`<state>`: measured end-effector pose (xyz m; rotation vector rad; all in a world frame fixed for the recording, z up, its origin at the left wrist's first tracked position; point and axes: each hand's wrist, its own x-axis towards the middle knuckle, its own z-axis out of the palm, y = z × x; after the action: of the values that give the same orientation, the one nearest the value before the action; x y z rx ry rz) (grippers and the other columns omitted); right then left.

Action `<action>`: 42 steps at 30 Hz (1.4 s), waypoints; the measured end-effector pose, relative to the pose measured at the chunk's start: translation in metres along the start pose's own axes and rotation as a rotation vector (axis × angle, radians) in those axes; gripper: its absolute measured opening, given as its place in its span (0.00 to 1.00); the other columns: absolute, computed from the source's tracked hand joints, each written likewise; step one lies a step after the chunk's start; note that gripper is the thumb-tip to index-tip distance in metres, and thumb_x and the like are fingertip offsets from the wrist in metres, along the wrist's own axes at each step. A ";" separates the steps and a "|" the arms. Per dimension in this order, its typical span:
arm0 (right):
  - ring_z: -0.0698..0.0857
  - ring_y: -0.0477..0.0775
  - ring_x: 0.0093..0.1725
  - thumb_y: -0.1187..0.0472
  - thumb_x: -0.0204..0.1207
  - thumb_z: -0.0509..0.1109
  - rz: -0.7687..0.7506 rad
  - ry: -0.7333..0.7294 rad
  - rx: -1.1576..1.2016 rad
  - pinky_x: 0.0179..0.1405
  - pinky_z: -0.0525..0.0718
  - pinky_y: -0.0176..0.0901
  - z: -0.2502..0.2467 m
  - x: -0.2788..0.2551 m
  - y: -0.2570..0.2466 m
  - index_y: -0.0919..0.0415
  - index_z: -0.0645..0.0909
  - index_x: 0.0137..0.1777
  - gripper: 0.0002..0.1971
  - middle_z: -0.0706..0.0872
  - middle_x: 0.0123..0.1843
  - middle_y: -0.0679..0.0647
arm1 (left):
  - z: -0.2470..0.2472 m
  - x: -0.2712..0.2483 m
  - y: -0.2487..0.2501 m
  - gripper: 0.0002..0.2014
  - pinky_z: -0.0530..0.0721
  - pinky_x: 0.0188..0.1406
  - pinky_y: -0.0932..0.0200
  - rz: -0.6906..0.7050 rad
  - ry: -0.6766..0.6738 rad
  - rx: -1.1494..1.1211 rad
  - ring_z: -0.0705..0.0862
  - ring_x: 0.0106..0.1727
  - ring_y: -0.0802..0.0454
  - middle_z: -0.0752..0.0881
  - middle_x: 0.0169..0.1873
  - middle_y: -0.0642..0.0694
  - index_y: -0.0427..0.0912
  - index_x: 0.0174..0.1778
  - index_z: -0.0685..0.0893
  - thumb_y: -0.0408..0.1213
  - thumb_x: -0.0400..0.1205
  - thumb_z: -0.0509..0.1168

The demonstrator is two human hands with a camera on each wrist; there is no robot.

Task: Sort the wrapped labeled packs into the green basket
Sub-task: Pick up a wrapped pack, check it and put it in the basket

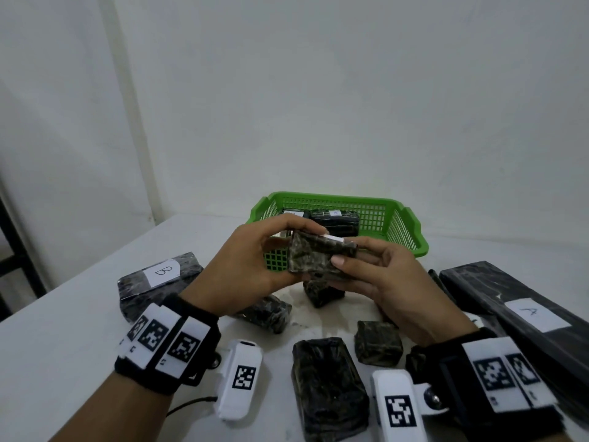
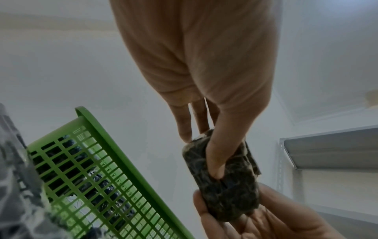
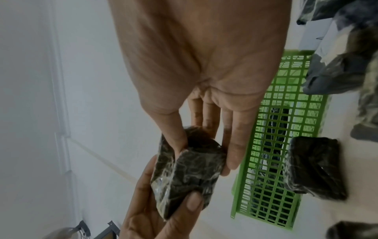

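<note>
While both hands share one small wrapped pack in the air just in front of the green basket, the likeliest slip is a drop during the changeover: the film looks slick and crinkled, and if one hand lets go before the other has a firm hold, the pack could fall among the loose packs on the white table below. A second risk is a sorting error. Only a thin edge of the pack's white label shows from the head view, so its letter cannot be read, and putting it in unchecked could mix letters. The pack already in the basket carries an A, while a flat pack at the left is marked B and a long black pack at the right is marked A. The left hand comes in from the left, thumb pressed on the pack's near face and fingers curled over its top edge. The right hand meets it from the right, palm turned partly up, thumb on the front corner and fingers wrapped round behind and beneath. Both wrists are raised clear of the table, with about 4 unlabelled-looking packs lying under and between them.
</note>
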<state>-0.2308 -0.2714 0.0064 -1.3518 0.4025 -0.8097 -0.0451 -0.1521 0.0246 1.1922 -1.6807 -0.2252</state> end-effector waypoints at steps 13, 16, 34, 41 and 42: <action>0.93 0.62 0.56 0.59 0.69 0.77 0.025 -0.091 0.115 0.52 0.95 0.49 0.008 -0.006 -0.012 0.70 0.87 0.62 0.23 0.92 0.60 0.67 | 0.000 0.001 0.000 0.27 0.85 0.69 0.55 -0.005 -0.013 -0.020 0.81 0.76 0.49 0.86 0.68 0.51 0.45 0.70 0.82 0.27 0.76 0.80; 0.93 0.56 0.52 0.63 0.63 0.80 -0.044 -0.036 0.155 0.53 0.94 0.46 0.008 -0.004 -0.009 0.68 0.87 0.58 0.22 0.92 0.56 0.65 | -0.003 0.001 -0.002 0.35 0.86 0.69 0.53 -0.073 -0.033 -0.011 0.80 0.76 0.54 0.83 0.70 0.52 0.48 0.74 0.80 0.28 0.72 0.83; 0.92 0.67 0.55 0.69 0.65 0.85 0.033 -0.172 -0.076 0.59 0.89 0.64 -0.005 -0.004 -0.004 0.54 0.83 0.64 0.28 0.91 0.61 0.68 | -0.002 0.001 -0.009 0.20 0.87 0.63 0.58 -0.041 0.003 -0.107 0.85 0.72 0.49 0.88 0.64 0.48 0.44 0.66 0.87 0.19 0.82 0.69; 0.91 0.68 0.50 0.61 0.67 0.81 0.073 0.001 0.015 0.46 0.94 0.55 -0.001 0.000 -0.008 0.60 0.86 0.67 0.25 0.90 0.62 0.72 | 0.004 0.007 -0.006 0.19 0.91 0.60 0.49 -0.256 0.074 -0.237 0.89 0.66 0.49 0.90 0.65 0.49 0.41 0.72 0.84 0.38 0.85 0.67; 0.92 0.68 0.50 0.63 0.69 0.80 0.079 0.039 0.046 0.46 0.94 0.56 -0.003 0.000 -0.008 0.61 0.85 0.67 0.24 0.91 0.61 0.71 | 0.006 0.007 -0.003 0.20 0.91 0.59 0.47 -0.291 0.067 -0.275 0.89 0.66 0.48 0.90 0.64 0.47 0.40 0.72 0.84 0.41 0.85 0.65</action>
<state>-0.2348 -0.2734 0.0140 -1.2712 0.4626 -0.7769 -0.0476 -0.1617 0.0242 1.2160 -1.3628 -0.5708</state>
